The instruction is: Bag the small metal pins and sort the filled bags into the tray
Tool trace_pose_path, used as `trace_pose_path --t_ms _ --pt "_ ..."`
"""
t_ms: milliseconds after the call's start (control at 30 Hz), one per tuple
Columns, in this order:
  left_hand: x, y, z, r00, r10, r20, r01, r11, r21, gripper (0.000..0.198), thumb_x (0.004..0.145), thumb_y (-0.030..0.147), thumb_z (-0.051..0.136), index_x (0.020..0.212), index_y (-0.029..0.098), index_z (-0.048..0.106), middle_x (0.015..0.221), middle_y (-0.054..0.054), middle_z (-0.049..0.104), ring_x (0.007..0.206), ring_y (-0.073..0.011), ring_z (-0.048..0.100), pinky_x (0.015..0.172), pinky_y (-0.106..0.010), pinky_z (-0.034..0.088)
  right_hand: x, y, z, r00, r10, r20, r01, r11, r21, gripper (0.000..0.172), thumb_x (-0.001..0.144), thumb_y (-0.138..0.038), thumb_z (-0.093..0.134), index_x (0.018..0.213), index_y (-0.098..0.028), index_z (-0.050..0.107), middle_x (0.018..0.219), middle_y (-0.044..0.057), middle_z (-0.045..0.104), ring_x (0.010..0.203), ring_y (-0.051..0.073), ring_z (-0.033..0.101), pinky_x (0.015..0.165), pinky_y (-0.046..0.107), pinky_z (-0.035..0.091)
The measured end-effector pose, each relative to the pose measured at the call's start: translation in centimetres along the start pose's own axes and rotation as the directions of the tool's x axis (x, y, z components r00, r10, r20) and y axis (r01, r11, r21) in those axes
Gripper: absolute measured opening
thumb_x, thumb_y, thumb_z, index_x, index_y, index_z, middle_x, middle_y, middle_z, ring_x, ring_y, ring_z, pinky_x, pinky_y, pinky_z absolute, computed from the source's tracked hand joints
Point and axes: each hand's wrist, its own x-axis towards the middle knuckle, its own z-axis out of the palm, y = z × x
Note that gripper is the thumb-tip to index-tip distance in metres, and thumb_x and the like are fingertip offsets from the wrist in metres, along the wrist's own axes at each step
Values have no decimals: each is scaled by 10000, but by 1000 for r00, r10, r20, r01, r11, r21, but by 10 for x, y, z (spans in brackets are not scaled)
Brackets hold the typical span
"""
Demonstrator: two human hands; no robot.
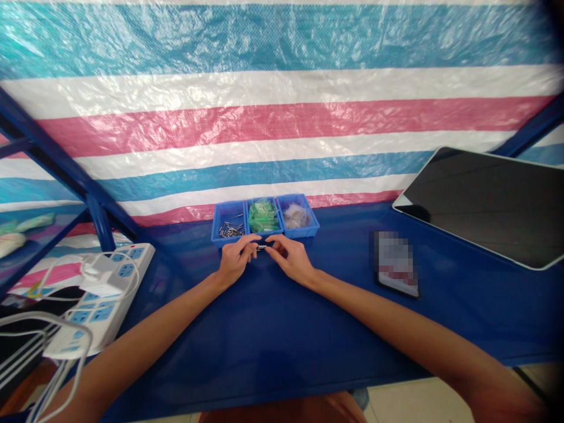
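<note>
Just below frame centre, the left hand [234, 258] and right hand [291, 256] pinch a slim metal piece [261, 247], apparently steadying both ends.

small slim silvery metal piece [261, 247], lying nearly level, being held between left hand [237, 258] and right hand [291, 258]

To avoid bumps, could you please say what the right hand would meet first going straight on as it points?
Beyond the small metal piece at its fingers, the right hand would probably meet the left hand first; depth is unclear.
</note>
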Motion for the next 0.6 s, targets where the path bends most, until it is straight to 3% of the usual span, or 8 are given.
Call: trace_pose_path --t_ms 233,433,600 --pt "0 3 -2 1000 4 29 -4 1000 7 250 931 309 449 1066 173 608 572 43 605 432 -51 507 507 -155 427 0 -5 -3 996 -83 12 83 996 10 236 915 -345 474 918 -184 647 780 35 656 667 141 587 660 248 455" --pt "3 8 -2 999 -2 -49 7 995 100 197 873 331 554 956 176 641 686 9 658 523 -78 558 594 -193 467 1 -9 -7 997 -12 -73 13 1000 10 265 939 -341 420 858 -185 617 745 23 635 632 139 570 645 246 435" --pt "3 9 -2 998 23 -51 -15 987 157 196 878 323 545 820 166 646 670 4 622 545 -85 525 585 -210 434 1 -8 -7 996 6 -94 -3 1000 25 257 943 -328 411 886 -182 613 759 23 636 660 144 588 667 245 437"
